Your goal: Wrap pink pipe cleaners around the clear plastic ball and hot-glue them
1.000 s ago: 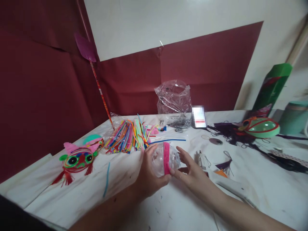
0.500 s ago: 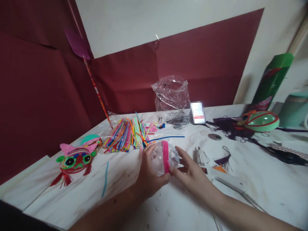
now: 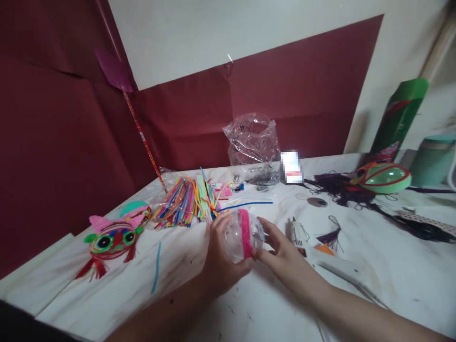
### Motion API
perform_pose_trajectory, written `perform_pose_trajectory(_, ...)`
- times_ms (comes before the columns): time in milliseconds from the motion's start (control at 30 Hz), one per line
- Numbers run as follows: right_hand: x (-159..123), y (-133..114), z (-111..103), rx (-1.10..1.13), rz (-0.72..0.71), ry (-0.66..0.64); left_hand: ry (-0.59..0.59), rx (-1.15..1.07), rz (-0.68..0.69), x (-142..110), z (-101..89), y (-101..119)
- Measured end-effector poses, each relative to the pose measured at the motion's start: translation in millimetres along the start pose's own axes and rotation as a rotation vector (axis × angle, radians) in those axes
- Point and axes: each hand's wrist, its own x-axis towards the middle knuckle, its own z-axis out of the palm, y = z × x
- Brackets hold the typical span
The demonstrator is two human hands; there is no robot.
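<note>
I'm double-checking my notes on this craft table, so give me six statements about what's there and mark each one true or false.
1. The left hand and the right hand are both on the clear ball. True.
2. The band around the ball is green. False: the band is pink.
3. The decorated face has pink ears. True.
4. The glue gun lies left of the ball. False: the glue gun lies to its right.
5. The light blue pipe cleaner is in the left hand. False: the pipe cleaner lies on the table.
6. The fly swatter has its purple head up. True.
</note>
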Motion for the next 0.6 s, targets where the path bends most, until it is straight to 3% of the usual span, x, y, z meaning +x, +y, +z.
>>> perform_pose_trajectory(600,-3.4,-6.8,1.4,0.101,0.005,-0.032,-0.006,0.052,0.042,0.5,-0.6,-1.3)
